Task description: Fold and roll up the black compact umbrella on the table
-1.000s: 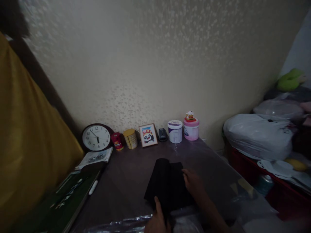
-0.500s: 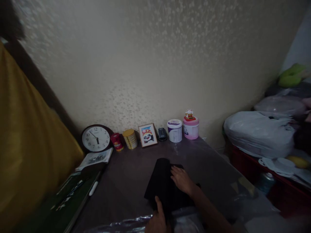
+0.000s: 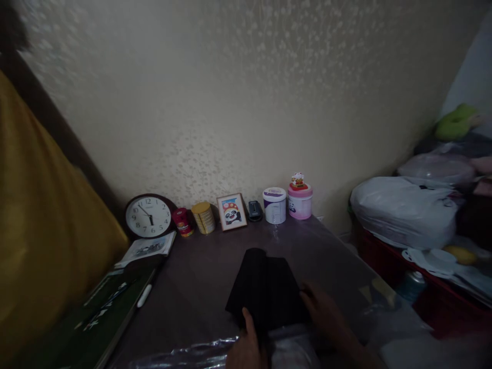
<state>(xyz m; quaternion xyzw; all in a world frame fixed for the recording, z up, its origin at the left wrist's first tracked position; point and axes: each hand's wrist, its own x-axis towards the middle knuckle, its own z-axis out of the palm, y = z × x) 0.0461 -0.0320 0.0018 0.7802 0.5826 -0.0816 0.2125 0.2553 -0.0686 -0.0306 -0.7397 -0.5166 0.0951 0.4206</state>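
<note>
A black folded cloth [image 3: 265,292] lies on the dark table in front of me, with a raised fold running along its left half. At its lower left, my left hand [image 3: 248,346] has one finger stretched up over the cloth; the other fingers are bent around its near edge, partly hidden. My right hand [image 3: 319,307] is at the cloth's right edge, fingers closed on it, dim and a little blurred. Crumpled clear plastic [image 3: 192,353] lies at the near edge, partly under my left hand.
Along the wall stand a clock [image 3: 149,216], a red tin [image 3: 183,222], a yellow-lidded can [image 3: 203,218], a panda picture [image 3: 232,211] and two tubs [image 3: 274,206]. A green book [image 3: 103,312] and white pen [image 3: 144,295] lie left. White bags [image 3: 403,210] are piled right.
My right hand has moved from the top of the cloth rightward and down to its right edge. The cloth's right part now lies spread flatter. My left hand has stayed nearly in place.
</note>
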